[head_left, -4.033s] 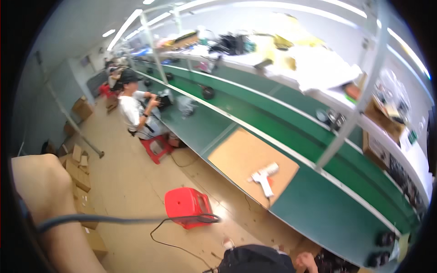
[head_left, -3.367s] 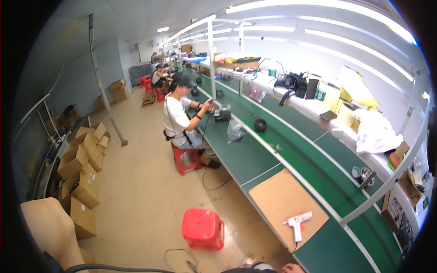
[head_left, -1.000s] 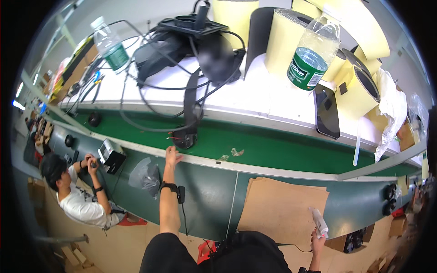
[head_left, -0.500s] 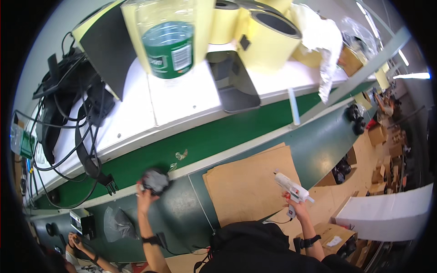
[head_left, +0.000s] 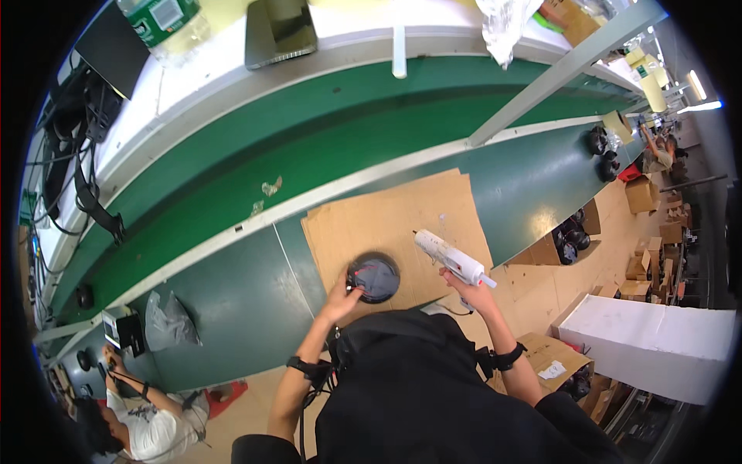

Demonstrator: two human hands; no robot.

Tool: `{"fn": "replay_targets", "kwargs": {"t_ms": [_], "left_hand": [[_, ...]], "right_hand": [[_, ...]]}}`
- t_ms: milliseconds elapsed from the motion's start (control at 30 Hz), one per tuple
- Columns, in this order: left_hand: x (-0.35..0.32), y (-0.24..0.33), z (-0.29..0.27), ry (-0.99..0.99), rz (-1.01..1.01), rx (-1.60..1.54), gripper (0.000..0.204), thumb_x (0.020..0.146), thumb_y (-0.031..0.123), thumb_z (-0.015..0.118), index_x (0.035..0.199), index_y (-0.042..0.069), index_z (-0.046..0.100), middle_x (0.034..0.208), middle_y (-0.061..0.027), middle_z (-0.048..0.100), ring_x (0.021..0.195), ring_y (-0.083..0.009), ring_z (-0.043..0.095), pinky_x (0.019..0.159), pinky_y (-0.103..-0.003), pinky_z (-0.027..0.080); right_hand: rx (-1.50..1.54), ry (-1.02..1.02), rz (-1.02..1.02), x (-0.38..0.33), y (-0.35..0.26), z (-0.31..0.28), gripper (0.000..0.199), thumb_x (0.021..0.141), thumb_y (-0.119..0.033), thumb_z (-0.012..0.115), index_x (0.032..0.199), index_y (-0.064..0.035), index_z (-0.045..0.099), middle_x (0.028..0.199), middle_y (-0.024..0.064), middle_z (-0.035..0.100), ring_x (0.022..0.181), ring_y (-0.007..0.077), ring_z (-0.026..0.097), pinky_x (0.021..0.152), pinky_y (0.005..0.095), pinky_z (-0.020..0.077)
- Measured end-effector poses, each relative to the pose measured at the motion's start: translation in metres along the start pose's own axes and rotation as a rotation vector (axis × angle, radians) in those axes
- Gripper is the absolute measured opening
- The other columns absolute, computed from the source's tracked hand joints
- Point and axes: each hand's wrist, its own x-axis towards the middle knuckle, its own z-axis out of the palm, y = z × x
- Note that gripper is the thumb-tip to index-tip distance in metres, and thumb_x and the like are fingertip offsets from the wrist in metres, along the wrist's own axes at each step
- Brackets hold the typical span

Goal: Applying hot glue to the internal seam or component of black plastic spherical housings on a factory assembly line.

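Observation:
My left hand (head_left: 341, 295) holds a round dark speaker-like part (head_left: 373, 277) at its near rim, resting it on a brown cardboard sheet (head_left: 386, 220) that lies on the green bench (head_left: 232, 301). My right hand (head_left: 468, 294) grips the handle of a white glue gun (head_left: 450, 258), whose nozzle points left toward the round part and stays a short way from it. My dark-clothed body fills the lower middle of the picture.
A green conveyor belt (head_left: 309, 147) runs behind the bench, with small scraps on it. A white shelf above carries a bottle (head_left: 166, 23), a phone and cables. A seated person (head_left: 147, 421) works at lower left. Cardboard boxes (head_left: 645, 193) and more dark round parts (head_left: 570, 236) stand at right.
My head has turned from the shelf down to the bench. My left hand brought the round part from the belt onto the cardboard, and my right hand lifted the glue gun.

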Motion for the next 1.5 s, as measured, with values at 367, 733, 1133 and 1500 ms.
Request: {"fn": "replay_targets", "kwargs": {"t_ms": [367, 733, 1133, 1500], "left_hand": [[-0.007, 0.119, -0.030, -0.079, 0.308, 0.586, 0.051, 0.088, 0.024, 0.078, 0.132, 0.003, 0.064, 0.106, -0.0154, 0.070, 0.091, -0.0274, 0.071, 0.082, -0.038, 0.058], [0.020, 0.115, -0.022, -0.157, 0.653, 0.694, 0.031, 0.083, 0.003, 0.075, 0.114, 0.004, 0.073, 0.103, -0.0112, 0.070, 0.088, -0.0290, 0.069, 0.076, -0.038, 0.058], [0.095, 0.081, -0.016, -0.153, 0.775, 0.343, 0.017, 0.082, 0.004, 0.077, 0.098, 0.006, 0.080, 0.081, -0.0061, 0.074, 0.071, -0.0217, 0.070, 0.062, -0.030, 0.053], [0.090, 0.076, -0.013, -0.059, 0.739, 0.292, 0.012, 0.081, 0.009, 0.079, 0.093, 0.007, 0.081, 0.079, -0.0067, 0.076, 0.068, -0.0209, 0.071, 0.060, -0.029, 0.052]], "right_hand": [[-0.012, -0.157, -0.087, -0.008, 0.032, -0.009, 0.027, 0.094, -0.009, 0.073, 0.119, -0.0009, 0.071, 0.109, 0.0073, 0.076, 0.099, 0.0156, 0.069, 0.088, 0.0316, 0.0548], [-0.272, -0.566, -0.141, 0.029, 0.004, -0.023, 0.037, 0.080, -0.016, 0.083, 0.108, 0.0014, 0.066, 0.109, 0.0163, 0.068, 0.093, 0.0363, 0.068, 0.084, 0.0371, 0.0542], [-0.511, -0.574, 0.028, 0.036, -0.055, 0.007, 0.027, 0.079, -0.009, 0.074, 0.101, 0.0043, 0.067, 0.103, 0.0203, 0.070, 0.096, 0.0361, 0.071, 0.083, 0.0391, 0.0563], [-0.652, -0.615, -0.101, 0.031, -0.058, 0.022, 0.029, 0.075, -0.003, 0.076, 0.099, 0.0088, 0.064, 0.096, 0.0195, 0.068, 0.092, 0.0390, 0.070, 0.081, 0.0431, 0.0577]]}}
